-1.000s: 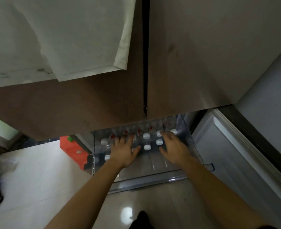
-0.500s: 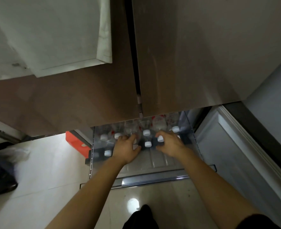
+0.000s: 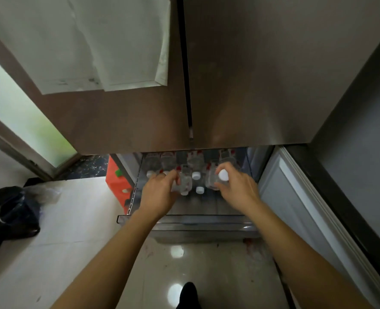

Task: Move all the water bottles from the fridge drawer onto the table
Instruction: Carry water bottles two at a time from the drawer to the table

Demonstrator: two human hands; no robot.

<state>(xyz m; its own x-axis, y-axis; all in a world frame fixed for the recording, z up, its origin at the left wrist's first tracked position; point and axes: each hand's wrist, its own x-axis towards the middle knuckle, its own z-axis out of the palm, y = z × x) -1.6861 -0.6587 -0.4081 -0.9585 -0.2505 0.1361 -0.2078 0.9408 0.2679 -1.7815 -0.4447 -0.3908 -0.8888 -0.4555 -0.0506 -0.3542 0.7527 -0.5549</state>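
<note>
The fridge doors (image 3: 251, 85) hide the back of the fridge drawer (image 3: 184, 220) and most of the rear water bottles (image 3: 195, 162); their labels are too blurred to read. Left of the drawer, a dark bag (image 3: 10, 212) is cut by the frame edge and an orange box (image 3: 117, 186) is partly hidden.

Dim overall. Daylight enters through the frosted pane (image 3: 21, 112) at far left, with a greenish cast. Two white glare spots on the glossy floor tiles (image 3: 177, 251), near centre. Soft sheen on the fridge doors (image 3: 262, 74). Drawer (image 3: 184, 219) interior shadowed; water bottles (image 3: 196, 175) soft, with low detail. Straight edges lean outward toward the frame borders. Mild blur everywhere.
</note>
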